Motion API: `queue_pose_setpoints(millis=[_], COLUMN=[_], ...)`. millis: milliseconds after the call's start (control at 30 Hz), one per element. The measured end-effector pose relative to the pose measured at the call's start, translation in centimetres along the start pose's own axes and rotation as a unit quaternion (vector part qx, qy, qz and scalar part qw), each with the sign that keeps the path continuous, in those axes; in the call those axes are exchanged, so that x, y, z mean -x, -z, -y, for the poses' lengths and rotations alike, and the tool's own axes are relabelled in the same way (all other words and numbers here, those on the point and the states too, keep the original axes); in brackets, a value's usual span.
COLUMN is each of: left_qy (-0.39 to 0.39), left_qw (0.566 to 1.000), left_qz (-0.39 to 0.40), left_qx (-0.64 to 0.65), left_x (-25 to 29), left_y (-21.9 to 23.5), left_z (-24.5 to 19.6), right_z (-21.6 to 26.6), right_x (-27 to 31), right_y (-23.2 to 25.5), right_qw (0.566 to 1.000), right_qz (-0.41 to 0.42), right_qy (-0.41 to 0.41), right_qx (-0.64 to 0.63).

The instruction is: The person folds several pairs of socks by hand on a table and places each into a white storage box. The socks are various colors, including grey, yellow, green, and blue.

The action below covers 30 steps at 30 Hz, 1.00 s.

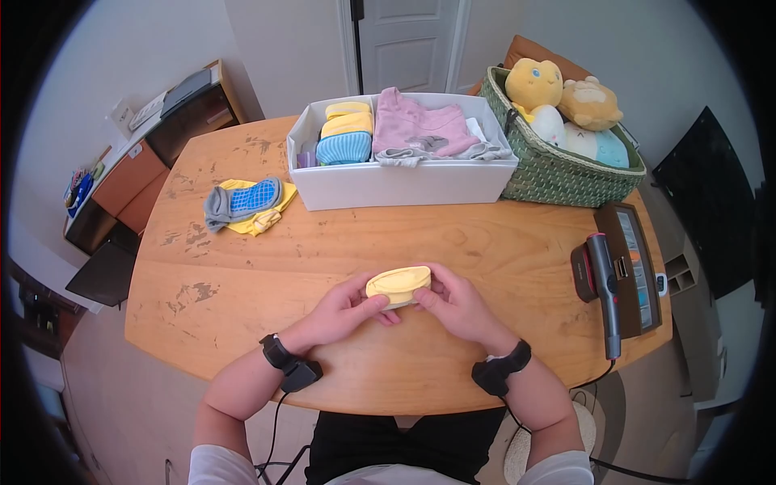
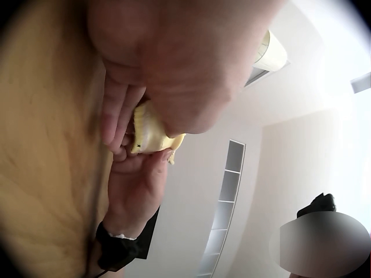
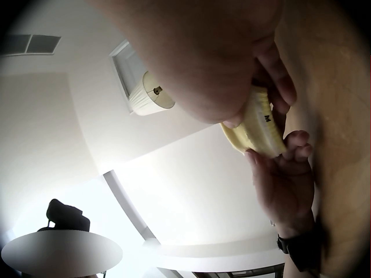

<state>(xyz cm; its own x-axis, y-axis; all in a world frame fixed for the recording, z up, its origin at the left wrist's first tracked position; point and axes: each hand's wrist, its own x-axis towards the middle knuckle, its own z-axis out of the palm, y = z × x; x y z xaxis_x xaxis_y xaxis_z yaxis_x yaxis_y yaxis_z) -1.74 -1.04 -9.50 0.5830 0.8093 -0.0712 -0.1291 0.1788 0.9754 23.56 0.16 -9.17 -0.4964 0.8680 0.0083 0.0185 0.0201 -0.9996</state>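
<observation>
A folded pair of yellow socks (image 1: pixel 398 284) is held in both hands above the near part of the table. My left hand (image 1: pixel 343 309) grips its left end, thumb in front and fingers behind. At the right end my right hand (image 1: pixel 458 305) pinches it the same way. A small black M shows on the pale side of the yellow bundle (image 3: pixel 255 127) in the right wrist view. Farther left on the table lie loose socks (image 1: pixel 250 202), grey and yellow with a blue grip patch.
A white divided box (image 1: pixel 404 186) at the back holds rolled yellow and blue socks (image 1: pixel 346 133) and pink folded clothing (image 1: pixel 424 125). Beside it stands a green woven basket (image 1: pixel 566 174) of plush toys. A corded grey styling tool (image 1: pixel 606 291) and a brown case (image 1: pixel 634 267) lie at the right edge.
</observation>
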Motion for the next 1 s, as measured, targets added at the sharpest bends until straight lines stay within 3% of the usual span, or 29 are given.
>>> queue_pose_setpoints(millis=[167, 267, 567, 767, 900, 967, 1000], left_qy=[-0.038, -0.065, -0.043, -0.077, -0.083, 0.003, 0.002], left_qw=[0.998, 0.998, 0.998, 0.992, 0.992, 0.994, 0.994], left_qz=[-0.02, -0.018, -0.022, -0.09, -0.088, -0.092, -0.092], left_qx=[0.035, -0.001, -0.035, 0.046, 0.034, -0.057, -0.057], left_x=[0.4, 0.3, 0.8, 0.1, 0.0, 0.1, 0.1], left_y=[-0.4, 0.1, 0.6, 0.0, 0.2, 0.3, 0.3], left_z=[-0.8, 0.2, 0.9, 0.5, 0.3, 0.3, 0.5], right_z=[-0.1, 0.3, 0.1, 0.0, 0.0, -0.2, 0.0], right_x=[-0.1, -0.1, -0.1, -0.2, -0.1, 0.0, 0.0], right_y=[0.3, 0.5, 0.4, 0.3, 0.0, -0.3, -0.3], right_qw=[0.995, 0.996, 0.996, 0.996, 0.997, 0.999, 0.999], right_qz=[-0.017, 0.003, 0.009, -0.006, -0.008, -0.011, -0.011], right_qy=[-0.026, -0.029, -0.028, -0.014, 0.001, 0.032, 0.032], right_qx=[-0.1, -0.088, -0.087, -0.09, -0.079, -0.032, -0.031])
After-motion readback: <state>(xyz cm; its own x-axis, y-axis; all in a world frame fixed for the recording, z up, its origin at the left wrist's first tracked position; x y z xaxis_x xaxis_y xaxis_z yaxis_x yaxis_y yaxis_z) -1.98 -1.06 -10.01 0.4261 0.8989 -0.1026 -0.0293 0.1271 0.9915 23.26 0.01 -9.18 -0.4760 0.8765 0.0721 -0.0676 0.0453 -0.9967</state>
